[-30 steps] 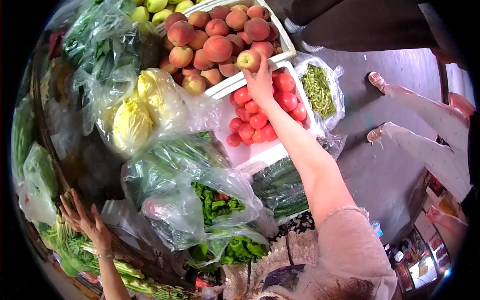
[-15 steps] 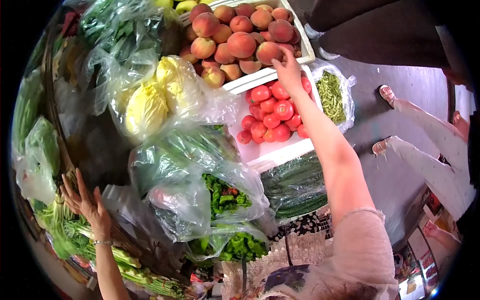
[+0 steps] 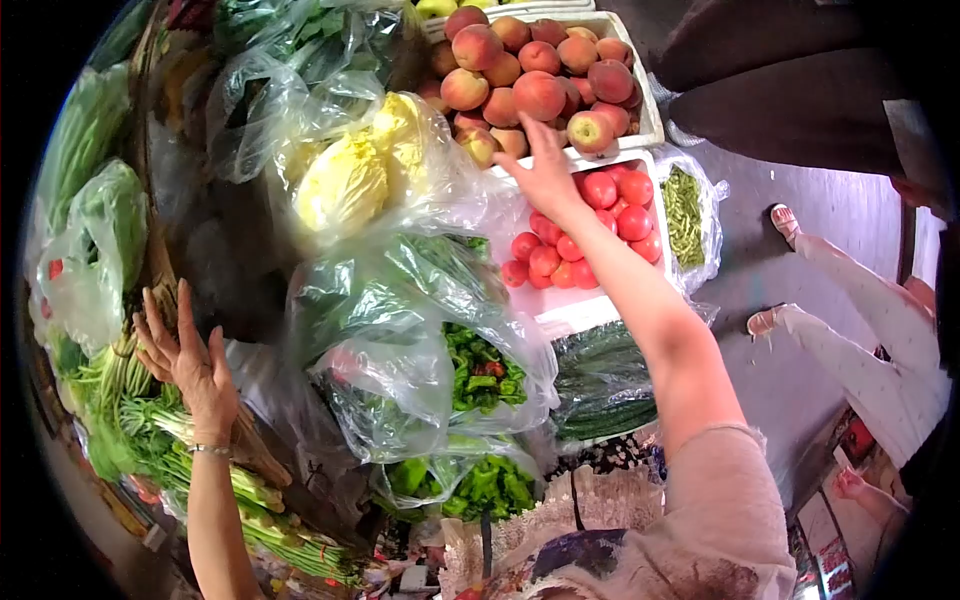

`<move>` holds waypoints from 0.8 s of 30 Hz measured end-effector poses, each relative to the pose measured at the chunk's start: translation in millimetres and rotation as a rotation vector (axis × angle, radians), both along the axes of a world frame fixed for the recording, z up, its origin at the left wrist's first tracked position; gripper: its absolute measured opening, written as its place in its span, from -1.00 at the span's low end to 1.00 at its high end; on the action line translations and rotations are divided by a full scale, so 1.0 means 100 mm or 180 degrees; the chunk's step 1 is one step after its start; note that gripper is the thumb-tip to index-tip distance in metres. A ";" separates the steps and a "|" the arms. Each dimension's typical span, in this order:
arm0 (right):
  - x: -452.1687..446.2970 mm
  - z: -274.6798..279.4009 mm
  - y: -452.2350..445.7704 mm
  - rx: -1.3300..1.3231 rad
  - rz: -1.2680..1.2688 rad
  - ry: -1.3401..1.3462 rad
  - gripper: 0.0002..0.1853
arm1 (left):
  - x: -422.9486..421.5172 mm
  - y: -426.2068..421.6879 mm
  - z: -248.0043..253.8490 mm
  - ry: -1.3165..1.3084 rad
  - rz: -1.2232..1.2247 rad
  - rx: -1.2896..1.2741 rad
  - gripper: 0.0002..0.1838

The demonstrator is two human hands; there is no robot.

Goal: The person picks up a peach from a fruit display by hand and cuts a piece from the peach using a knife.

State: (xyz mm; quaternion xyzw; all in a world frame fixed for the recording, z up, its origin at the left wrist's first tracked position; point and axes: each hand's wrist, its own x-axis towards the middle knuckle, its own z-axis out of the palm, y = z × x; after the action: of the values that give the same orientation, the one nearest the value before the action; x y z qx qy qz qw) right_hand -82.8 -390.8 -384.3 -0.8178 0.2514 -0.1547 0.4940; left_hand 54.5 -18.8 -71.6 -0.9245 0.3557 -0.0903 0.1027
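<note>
My right hand (image 3: 548,180) is stretched out at the near edge of a white crate (image 3: 652,105) of peaches (image 3: 540,95), fingers apart and holding nothing. The hand hangs over the upper left of a white box (image 3: 580,318) of tomatoes (image 3: 634,222), and my forearm covers some of them. One peach (image 3: 590,131) at the crate's near right corner has its yellowish side up. My left hand (image 3: 197,375) is spread open above bundles of leafy stalks (image 3: 150,425), near a brown ledge; whether it touches anything is unclear.
Clear plastic bags hold yellow cabbages (image 3: 345,185) and green peppers (image 3: 485,365). Cucumbers (image 3: 605,380) lie under film below the tomatoes. A bag of green pods (image 3: 683,220) stands right of the box. People's legs (image 3: 860,270) are in the aisle at right.
My right hand has let go of the peach at the crate's near right corner and moved left, its fingers spreading. My left hand stays open over the stalks. The view has shifted slightly.
</note>
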 end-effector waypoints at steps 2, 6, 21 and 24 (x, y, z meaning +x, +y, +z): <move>0.25 0.04 0.22 0.0393 0.0255 0.0040 -0.03 | -0.01 0.00 -0.01 0.0000 0.0037 0.0002 -0.36; 0.73 0.22 0.82 0.1619 0.0045 0.0069 0.14 | -0.01 -0.01 0.01 0.0004 0.0122 0.0067 -0.36; 0.81 0.06 1.13 0.1904 0.0307 0.0371 0.25 | -0.03 -0.03 -0.01 -0.0016 0.0074 0.0133 -0.32; 0.82 0.36 1.19 0.1055 0.0694 0.0752 0.30 | -0.02 -0.03 -0.02 -0.0108 0.0129 0.0153 -0.36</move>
State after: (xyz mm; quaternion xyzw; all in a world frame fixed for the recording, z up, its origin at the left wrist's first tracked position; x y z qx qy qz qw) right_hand -1.1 -271.4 -348.6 -0.7602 0.2397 0.0399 0.6026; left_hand 52.4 -21.9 -73.6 -0.9272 0.3372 -0.0953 0.1327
